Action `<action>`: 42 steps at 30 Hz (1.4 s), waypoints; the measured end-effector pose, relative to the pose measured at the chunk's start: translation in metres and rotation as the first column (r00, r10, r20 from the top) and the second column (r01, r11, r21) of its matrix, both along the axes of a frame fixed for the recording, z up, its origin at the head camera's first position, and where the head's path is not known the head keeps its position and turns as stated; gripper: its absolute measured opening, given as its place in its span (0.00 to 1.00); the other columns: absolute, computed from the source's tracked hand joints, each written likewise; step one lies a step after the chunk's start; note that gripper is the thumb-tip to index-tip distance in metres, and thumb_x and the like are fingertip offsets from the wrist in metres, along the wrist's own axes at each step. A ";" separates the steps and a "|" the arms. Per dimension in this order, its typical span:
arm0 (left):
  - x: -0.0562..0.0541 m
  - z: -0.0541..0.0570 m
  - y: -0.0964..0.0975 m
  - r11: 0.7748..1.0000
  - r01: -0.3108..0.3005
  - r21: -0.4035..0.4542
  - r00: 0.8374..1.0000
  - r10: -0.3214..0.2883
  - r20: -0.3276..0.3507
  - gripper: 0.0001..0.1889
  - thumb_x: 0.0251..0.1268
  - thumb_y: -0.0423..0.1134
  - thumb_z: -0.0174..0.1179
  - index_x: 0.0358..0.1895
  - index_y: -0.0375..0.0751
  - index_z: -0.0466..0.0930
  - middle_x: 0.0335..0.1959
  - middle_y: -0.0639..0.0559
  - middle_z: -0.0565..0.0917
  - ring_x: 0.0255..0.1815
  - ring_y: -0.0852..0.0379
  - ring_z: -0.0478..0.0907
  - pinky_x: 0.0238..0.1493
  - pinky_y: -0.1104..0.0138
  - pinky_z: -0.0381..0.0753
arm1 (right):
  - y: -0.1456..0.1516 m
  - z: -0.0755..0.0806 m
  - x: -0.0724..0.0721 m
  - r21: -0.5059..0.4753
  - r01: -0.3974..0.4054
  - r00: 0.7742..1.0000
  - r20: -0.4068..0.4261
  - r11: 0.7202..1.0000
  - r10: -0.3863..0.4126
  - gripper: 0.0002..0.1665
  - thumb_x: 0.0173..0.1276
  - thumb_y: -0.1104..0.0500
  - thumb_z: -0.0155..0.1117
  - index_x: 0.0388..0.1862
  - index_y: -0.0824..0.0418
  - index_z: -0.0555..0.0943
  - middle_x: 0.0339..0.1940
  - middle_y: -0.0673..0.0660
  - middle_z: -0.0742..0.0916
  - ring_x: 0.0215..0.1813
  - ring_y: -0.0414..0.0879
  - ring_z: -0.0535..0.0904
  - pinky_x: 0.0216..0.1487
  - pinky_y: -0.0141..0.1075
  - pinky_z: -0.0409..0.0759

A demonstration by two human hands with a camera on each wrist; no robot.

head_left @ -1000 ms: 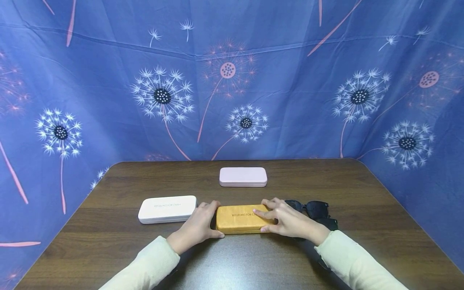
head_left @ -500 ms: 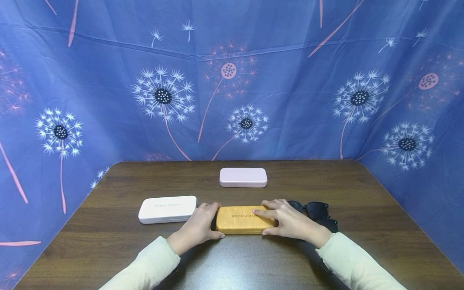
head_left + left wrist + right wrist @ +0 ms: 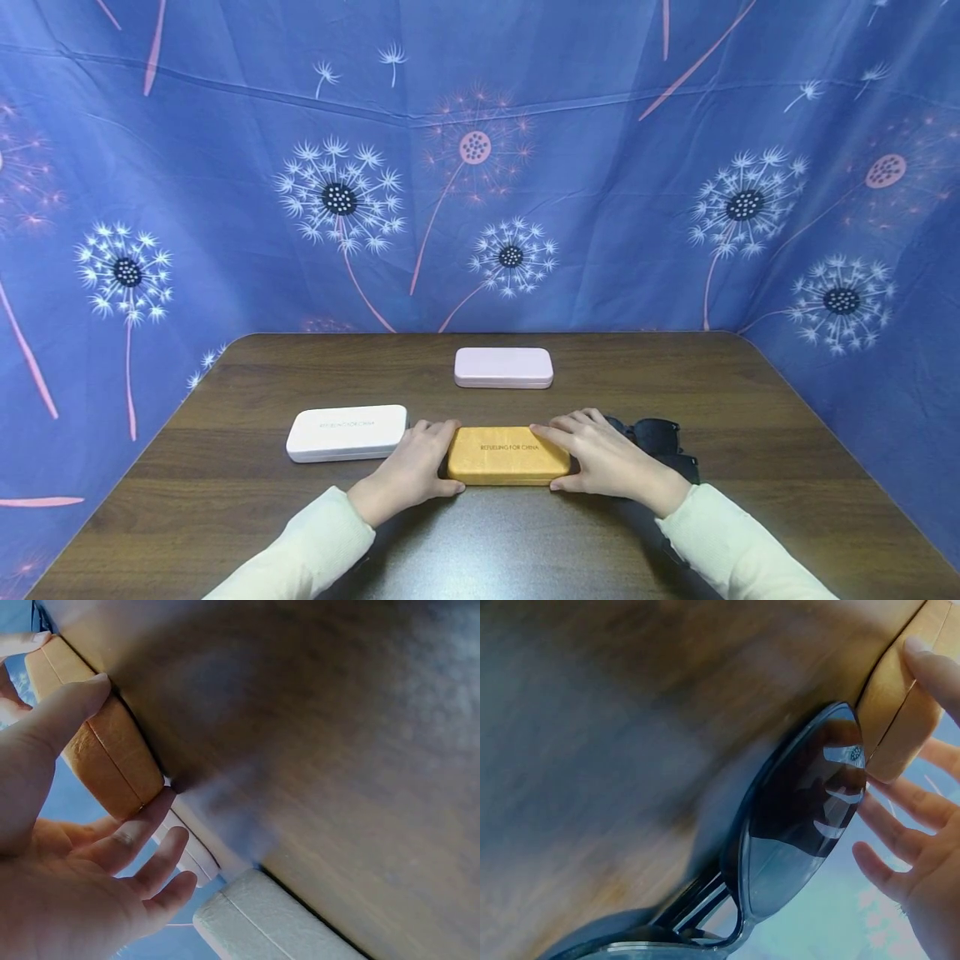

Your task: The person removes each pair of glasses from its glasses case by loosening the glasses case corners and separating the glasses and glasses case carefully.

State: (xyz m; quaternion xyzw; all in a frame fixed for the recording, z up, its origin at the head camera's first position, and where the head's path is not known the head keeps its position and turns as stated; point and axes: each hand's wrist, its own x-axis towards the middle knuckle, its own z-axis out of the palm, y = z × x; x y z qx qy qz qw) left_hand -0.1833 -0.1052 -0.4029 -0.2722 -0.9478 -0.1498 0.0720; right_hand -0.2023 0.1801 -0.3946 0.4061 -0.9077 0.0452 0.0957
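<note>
A closed yellow glasses case with dark lettering on its lid lies flat on the table. My left hand holds its left end, the thumb at the near side and the fingers at the far side. At the other end, my right hand grips the case between thumb and fingers, its index finger along the lid's right edge. In the left wrist view the thumb presses the side of the case. Black sunglasses lie just right of the right hand, which partly hides them; one dark lens of the sunglasses fills the right wrist view.
A white glasses case lies left of the left hand, its corner close to the fingers. Farther back is a pale pink glasses case. The brown wooden table ends at a blue dandelion-print cloth.
My right hand has slid slightly right along the yellow case. Its index finger has moved off the lid's lettering, which now shows in full. The left hand and the case have hardly moved.
</note>
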 end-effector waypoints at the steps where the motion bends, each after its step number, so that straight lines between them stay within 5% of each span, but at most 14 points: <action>1: 0.000 0.000 0.000 1.000 0.002 -0.003 1.000 -0.002 0.000 0.39 0.35 0.49 0.74 0.53 0.34 0.68 0.46 0.42 0.80 0.46 0.44 0.74 0.48 0.53 0.73 | 0.000 0.000 0.000 0.005 -0.010 1.000 -0.016 1.000 0.010 0.44 0.46 0.38 0.70 0.61 0.56 0.71 0.49 0.55 0.82 0.51 0.50 0.76 0.53 0.48 0.70; 8: -0.003 -0.001 0.000 1.000 0.013 -0.017 1.000 -0.013 -0.010 0.38 0.34 0.50 0.74 0.52 0.36 0.69 0.44 0.44 0.81 0.44 0.47 0.73 0.46 0.56 0.72 | 0.001 -0.001 -0.001 0.036 -0.062 0.994 -0.093 0.997 0.065 0.43 0.48 0.38 0.68 0.61 0.57 0.72 0.46 0.55 0.83 0.48 0.50 0.77 0.52 0.46 0.72; 22: -0.011 0.002 -0.005 0.997 0.057 -0.052 0.997 -0.059 -0.045 0.37 0.31 0.52 0.74 0.48 0.36 0.71 0.42 0.45 0.82 0.42 0.47 0.73 0.44 0.56 0.72 | -0.001 0.001 -0.002 0.007 -0.042 0.996 -0.076 0.999 0.043 0.43 0.48 0.37 0.67 0.61 0.55 0.72 0.47 0.54 0.82 0.48 0.48 0.76 0.51 0.44 0.72; 34: -0.020 0.021 -0.016 0.999 0.042 -0.006 0.999 -0.042 -0.016 0.38 0.38 0.46 0.73 0.54 0.31 0.69 0.48 0.40 0.80 0.47 0.42 0.73 0.49 0.52 0.71 | -0.011 0.012 -0.012 -0.026 -0.037 0.995 -0.097 0.999 0.034 0.42 0.50 0.36 0.66 0.62 0.54 0.71 0.47 0.53 0.81 0.47 0.47 0.76 0.50 0.42 0.71; 42: -0.027 0.036 -0.026 1.000 -0.022 -0.002 1.000 0.022 0.005 0.38 0.39 0.43 0.73 0.57 0.32 0.68 0.50 0.40 0.79 0.51 0.40 0.71 0.52 0.49 0.69 | -0.025 0.019 -0.025 -0.059 -0.073 0.985 -0.158 0.996 0.063 0.42 0.50 0.37 0.66 0.60 0.57 0.72 0.46 0.55 0.81 0.47 0.47 0.76 0.49 0.43 0.71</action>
